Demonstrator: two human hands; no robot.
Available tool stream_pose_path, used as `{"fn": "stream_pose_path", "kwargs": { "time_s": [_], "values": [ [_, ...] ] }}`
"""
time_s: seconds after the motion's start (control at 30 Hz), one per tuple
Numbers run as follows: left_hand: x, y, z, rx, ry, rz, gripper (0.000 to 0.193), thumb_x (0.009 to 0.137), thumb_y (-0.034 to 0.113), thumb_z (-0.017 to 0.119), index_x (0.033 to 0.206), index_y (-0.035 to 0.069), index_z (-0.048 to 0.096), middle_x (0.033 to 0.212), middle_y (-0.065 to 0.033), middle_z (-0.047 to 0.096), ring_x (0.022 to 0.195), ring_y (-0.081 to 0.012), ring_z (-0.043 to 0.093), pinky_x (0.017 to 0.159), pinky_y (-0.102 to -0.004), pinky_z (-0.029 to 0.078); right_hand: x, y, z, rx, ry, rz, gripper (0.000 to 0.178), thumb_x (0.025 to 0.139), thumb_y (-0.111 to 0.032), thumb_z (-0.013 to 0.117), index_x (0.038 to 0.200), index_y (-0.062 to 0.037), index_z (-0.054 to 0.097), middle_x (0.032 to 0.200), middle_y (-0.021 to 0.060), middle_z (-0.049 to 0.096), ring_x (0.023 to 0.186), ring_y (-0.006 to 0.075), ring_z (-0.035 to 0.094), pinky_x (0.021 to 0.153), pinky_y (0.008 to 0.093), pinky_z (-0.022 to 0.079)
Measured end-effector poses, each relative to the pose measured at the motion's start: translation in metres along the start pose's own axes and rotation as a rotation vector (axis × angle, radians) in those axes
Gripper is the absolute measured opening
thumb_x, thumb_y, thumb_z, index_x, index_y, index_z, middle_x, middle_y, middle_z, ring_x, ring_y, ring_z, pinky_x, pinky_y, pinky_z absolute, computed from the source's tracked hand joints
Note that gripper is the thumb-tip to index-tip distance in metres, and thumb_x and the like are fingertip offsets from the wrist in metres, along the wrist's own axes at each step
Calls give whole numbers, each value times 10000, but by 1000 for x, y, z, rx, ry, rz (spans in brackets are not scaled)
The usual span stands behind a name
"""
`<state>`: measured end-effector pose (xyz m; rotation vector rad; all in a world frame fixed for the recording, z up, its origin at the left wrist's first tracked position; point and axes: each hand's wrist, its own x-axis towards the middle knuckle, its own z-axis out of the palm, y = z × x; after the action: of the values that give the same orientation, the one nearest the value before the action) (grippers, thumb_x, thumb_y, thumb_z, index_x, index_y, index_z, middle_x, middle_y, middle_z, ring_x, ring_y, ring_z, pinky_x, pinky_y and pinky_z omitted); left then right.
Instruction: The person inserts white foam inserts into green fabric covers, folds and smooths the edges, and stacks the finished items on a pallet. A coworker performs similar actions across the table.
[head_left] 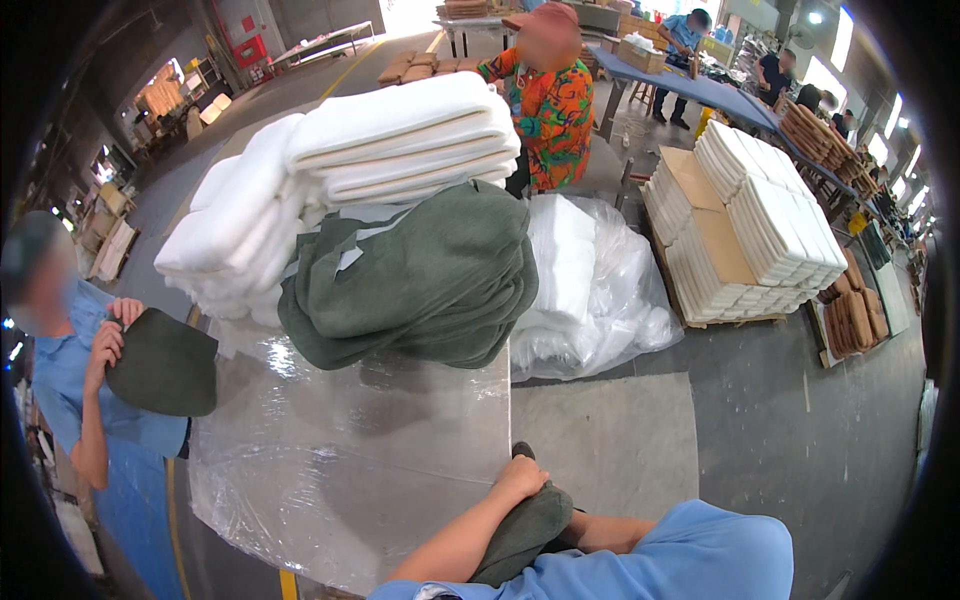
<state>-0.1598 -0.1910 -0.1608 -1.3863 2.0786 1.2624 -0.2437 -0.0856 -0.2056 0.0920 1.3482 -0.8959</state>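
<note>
Close to my body hangs a dark green fabric cover point(522, 535), bunched and folded. My left hand point(522, 480) is closed on its upper end, beside the near right corner of the table. My right forearm point(612, 533) reaches in behind the cover from the right; the hand itself is hidden by the fabric, so its fingers cannot be made out. Farther off on the plastic-covered table point(340, 460) lies a pile of similar green covers point(420, 280), a small white tag showing on it. Behind and left of that pile rise thick white padding sheets point(400, 130).
At the left, a co-worker point(80, 370) holds another green cover point(165, 365). A person in a bright patterned shirt point(552, 120) is beyond the padding. Right of the table are plastic-wrapped padding point(590, 290) and a pallet of white cushion stacks point(745, 230). Brown cushions point(855, 310) stand farther right.
</note>
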Motion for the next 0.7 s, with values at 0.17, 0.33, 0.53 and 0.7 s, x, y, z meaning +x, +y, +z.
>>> {"fn": "stream_pose_path", "kwargs": {
  "time_s": [0.17,0.33,0.53,0.7],
  "values": [
    [-45,-35,-4,-224,99,81,520,1019,481,691,1140,-20,765,1113,-229,730,1038,-370,709,914,-465,556,1,-2,2,45,-36,-1,508,1111,-508,581,1215,-27,709,1170,146,756,1026,283,745,902,466,598],
    [-120,-102,-11,-441,-33,-82,615,992,578,722,1214,5,749,1051,-180,761,991,-268,722,873,-394,560,-4,-5,15,106,-44,7,505,1109,-505,586,1215,-27,711,1176,147,758,1028,284,746,904,467,598],
    [-155,-122,-14,-678,-134,-245,744,990,668,669,1299,-4,746,1134,-193,780,1035,-271,740,919,-414,562,-6,-6,36,220,-201,41,534,1110,-528,555,1227,-30,707,1210,181,752,1097,343,731,982,523,571],
    [-144,-121,6,-491,90,-288,643,1039,619,614,1227,23,768,1106,-191,791,981,-310,750,876,-462,563,11,-1,28,271,-319,66,553,1110,-542,537,1242,-30,700,1236,195,744,1137,370,714,1025,550,548]
  ]
}}
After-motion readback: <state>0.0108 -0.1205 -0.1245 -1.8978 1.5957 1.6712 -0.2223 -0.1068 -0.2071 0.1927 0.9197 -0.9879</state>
